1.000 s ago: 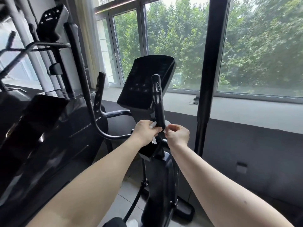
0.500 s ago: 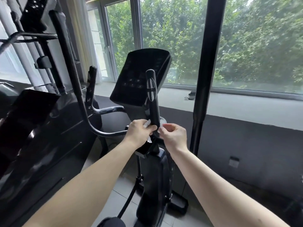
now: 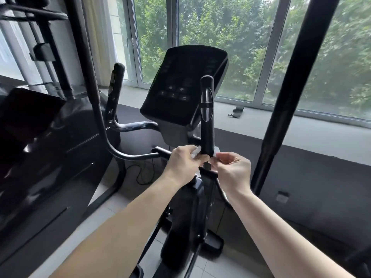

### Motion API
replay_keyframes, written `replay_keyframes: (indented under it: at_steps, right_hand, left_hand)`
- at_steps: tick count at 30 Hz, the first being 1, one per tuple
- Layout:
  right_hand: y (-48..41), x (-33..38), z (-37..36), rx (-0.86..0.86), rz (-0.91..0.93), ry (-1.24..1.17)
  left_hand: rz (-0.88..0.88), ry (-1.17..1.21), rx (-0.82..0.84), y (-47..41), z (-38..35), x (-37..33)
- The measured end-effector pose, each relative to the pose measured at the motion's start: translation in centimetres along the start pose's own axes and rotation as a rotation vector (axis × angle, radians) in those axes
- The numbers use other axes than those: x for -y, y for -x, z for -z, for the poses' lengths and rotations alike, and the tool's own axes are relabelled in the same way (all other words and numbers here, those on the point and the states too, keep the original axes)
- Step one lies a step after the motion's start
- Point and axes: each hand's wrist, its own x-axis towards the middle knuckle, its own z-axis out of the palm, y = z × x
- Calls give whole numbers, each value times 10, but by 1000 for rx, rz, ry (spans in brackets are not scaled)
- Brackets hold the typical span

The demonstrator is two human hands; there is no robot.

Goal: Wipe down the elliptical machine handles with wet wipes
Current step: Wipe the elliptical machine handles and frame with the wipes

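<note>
The elliptical's black right inner handle stands upright in front of the console, with a silver pulse sensor on its grip. A white wet wipe is wrapped around the base of this handle. My left hand pinches the wipe on the left side and my right hand pinches it on the right, fingers closed. Most of the wipe is hidden behind the handle and my fingers. The left inner handle stands further left, apart from my hands.
A long curved moving arm rises on the left and a thick black pole on the right. Another dark machine fills the left side. A windowsill and large windows lie behind. A cable trails on the tiled floor.
The view has shifted, so the machine sits higher and more central. Both hands stay at the handle's base on the wipe, with only slight movement of the fingers.
</note>
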Motion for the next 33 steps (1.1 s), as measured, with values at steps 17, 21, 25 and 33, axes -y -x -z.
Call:
replay_keyframes:
  at_steps: [17, 21, 25, 33]
  right_hand:
    - [55, -5, -28, -110, 56, -72]
    - [55, -11, -44, -87, 65, -110]
    - [48, -15, -46, -42, 21, 10]
    - [42, -21, -28, -323, 155, 469]
  left_hand:
    - [-59, 347, 171, 14, 28, 37]
    - [-90, 514, 335, 21, 36, 49]
    - [-123, 631, 397, 15, 31, 67]
    - [-72, 634, 253, -12, 11, 93]
